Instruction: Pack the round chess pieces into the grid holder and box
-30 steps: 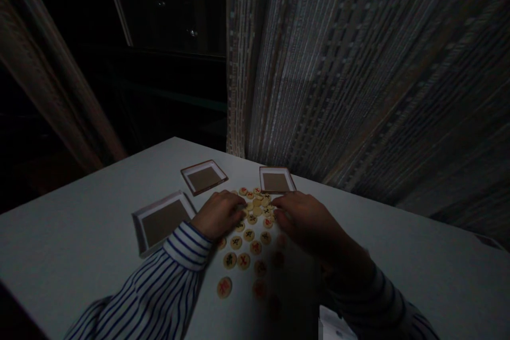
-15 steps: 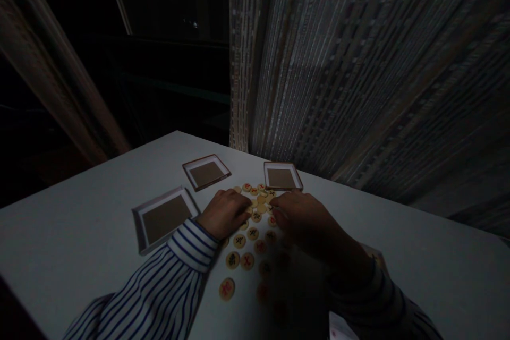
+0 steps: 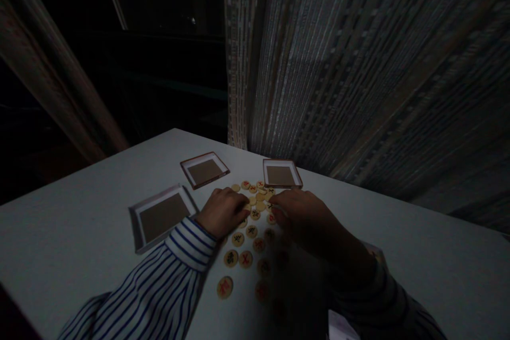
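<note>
Round wooden Chinese chess pieces lie scattered on the white table, some with red or black characters up and some blank side up. My left hand is curled at the left of the cluster, its fingertips on a blank piece. From the right, my right hand reaches in with bent fingers, pinching at a black-marked piece that it partly hides. Several blank pieces sit between the two hands. Nearer me are a red-marked piece and a black-marked piece. My right arm's shadow darkens others.
Three shallow box parts stand around the pieces: a large one at left, one behind it, and another at the back. The white table ends at a hanging curtain. A pale object lies at the front.
The view has shifted slightly, so everything sits a little further left and up. Both hands stay at the same pieces, with hardly any visible movement.
</note>
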Demonstrator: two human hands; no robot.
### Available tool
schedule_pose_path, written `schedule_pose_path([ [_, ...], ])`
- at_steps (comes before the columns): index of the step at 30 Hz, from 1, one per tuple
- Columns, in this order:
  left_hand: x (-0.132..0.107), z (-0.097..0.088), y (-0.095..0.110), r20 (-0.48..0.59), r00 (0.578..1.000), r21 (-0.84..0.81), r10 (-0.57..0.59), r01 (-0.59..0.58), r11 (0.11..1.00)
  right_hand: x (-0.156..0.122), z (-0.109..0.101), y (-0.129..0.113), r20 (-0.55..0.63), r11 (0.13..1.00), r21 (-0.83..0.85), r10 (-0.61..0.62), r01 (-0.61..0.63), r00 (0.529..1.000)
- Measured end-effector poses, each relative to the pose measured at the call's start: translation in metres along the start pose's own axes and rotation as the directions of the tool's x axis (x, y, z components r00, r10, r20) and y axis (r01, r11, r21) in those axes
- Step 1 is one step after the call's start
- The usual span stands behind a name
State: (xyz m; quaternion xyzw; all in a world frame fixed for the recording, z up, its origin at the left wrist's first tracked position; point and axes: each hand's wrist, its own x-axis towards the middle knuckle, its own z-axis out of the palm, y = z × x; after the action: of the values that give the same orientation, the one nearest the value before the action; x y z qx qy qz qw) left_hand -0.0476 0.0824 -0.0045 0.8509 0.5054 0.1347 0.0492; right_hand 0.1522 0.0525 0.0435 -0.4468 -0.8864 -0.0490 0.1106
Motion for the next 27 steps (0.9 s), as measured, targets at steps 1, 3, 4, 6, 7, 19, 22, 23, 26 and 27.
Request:
schedule_pose_path([
  [1,0.0000,-0.0001,0.0003,0.002,1.000,0.003,-0.005,0.005,1.000,-0.0002,0.0003,-0.0002,-0.003,1.000,0.007,0.000,0.000,1.000],
  [3,0.0004,-0.0003,0.0007,0.004,1.000,0.005,-0.012,0.012,1.000,-0.0005,0.0011,-0.0006,-0.009,1.000,0.015,0.001,-0.001,1.000],
  [4,0.0006,-0.0004,0.0009,0.003,1.000,0.001,-0.014,0.014,1.000,-0.0006,0.0016,-0.0009,-0.013,1.000,0.016,0.000,0.000,1.000],
  [6,0.0010,-0.0005,0.0010,0.001,1.000,-0.010,-0.014,0.014,1.000,-0.0008,0.0023,-0.0013,-0.015,1.000,0.012,-0.007,0.008,1.000],
  [7,0.0011,-0.0006,0.0009,0.000,1.000,-0.015,-0.015,0.015,1.000,-0.0007,0.0024,-0.0016,-0.013,1.000,0.008,-0.008,0.008,1.000],
  [19,0.0017,-0.0009,0.0002,0.004,1.000,-0.049,-0.021,0.021,0.999,0.0004,-0.0017,-0.0050,0.066,1.000,0.001,0.004,-0.004,0.998],
  [22,0.0013,-0.0042,0.0019,-0.011,1.000,-0.047,-0.018,0.017,0.999,0.0005,-0.0009,-0.0047,0.073,1.000,-0.004,0.004,-0.004,0.997],
  [23,0.0011,-0.0056,0.0022,-0.017,1.000,-0.048,-0.016,0.015,0.999,0.0005,-0.0004,-0.0045,0.073,1.000,-0.004,0.005,-0.005,0.997],
  [26,0.0002,-0.0084,0.0015,-0.047,0.998,-0.068,-0.032,0.029,0.997,0.0007,0.0010,-0.0036,0.078,1.000,-0.007,0.010,-0.009,0.997],
  [27,0.0000,-0.0083,0.0006,-0.063,0.997,-0.084,-0.046,0.041,0.996,0.0008,0.0015,-0.0034,0.080,1.000,-0.006,0.010,-0.009,0.997],
])
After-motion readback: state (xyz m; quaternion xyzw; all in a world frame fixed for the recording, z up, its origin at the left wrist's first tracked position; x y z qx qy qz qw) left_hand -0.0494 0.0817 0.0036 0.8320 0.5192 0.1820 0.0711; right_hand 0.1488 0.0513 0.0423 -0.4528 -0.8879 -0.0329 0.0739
